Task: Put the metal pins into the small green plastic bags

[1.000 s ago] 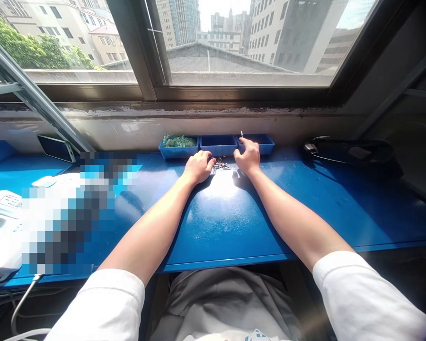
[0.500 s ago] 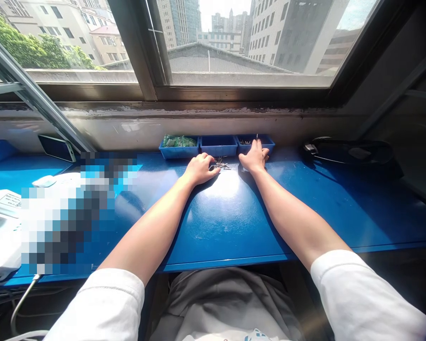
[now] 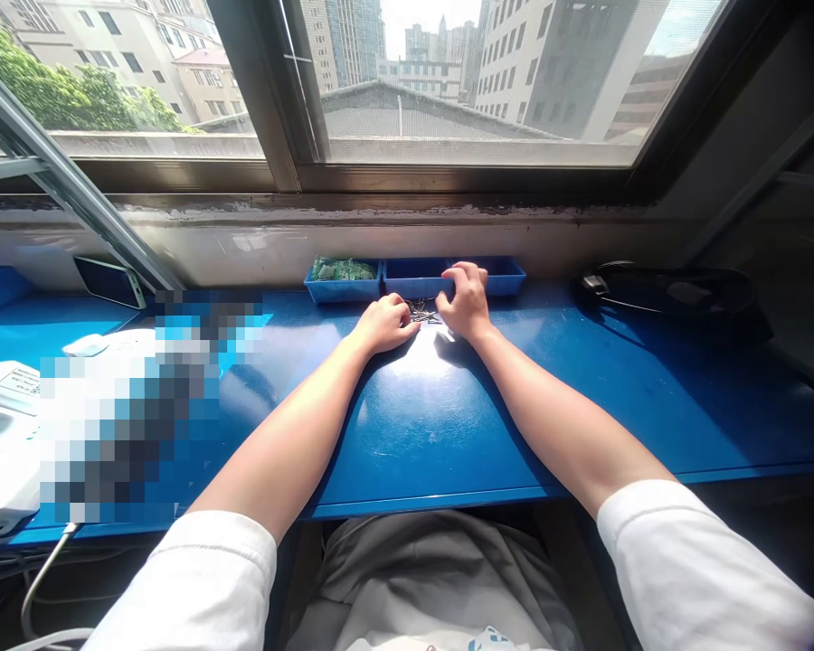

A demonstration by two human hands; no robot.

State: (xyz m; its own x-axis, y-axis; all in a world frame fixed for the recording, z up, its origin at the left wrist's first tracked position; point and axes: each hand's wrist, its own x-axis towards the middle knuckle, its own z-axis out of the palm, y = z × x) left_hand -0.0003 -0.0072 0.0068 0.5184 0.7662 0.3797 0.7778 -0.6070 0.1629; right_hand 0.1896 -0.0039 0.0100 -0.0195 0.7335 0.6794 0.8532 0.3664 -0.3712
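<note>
A small pile of thin metal pieces (image 3: 423,313), like screws or pins, lies on the blue table before the bins. My left hand (image 3: 383,324) rests at the pile's left edge, fingers curved and thumb apart from them, with nothing visible in its grasp. Just right of the pile is my right hand (image 3: 468,303), raised in front of the bins. Its thumb and fingers are spread, and no piece shows between them. The right blue bin (image 3: 506,284) is partly covered by this hand, so its contents are hidden.
Green circuit boards (image 3: 343,269) fill the left blue bin (image 3: 343,290); the middle blue bin (image 3: 407,287) adjoins it. A phone (image 3: 110,282) leans at the left by a metal strut (image 3: 101,203). White equipment (image 3: 6,452) stands left, a dark strapped object (image 3: 671,294) right.
My right hand has moved left from the right bin to beside the pile, and its fingers have spread. My left hand has stayed almost still at the pile.
</note>
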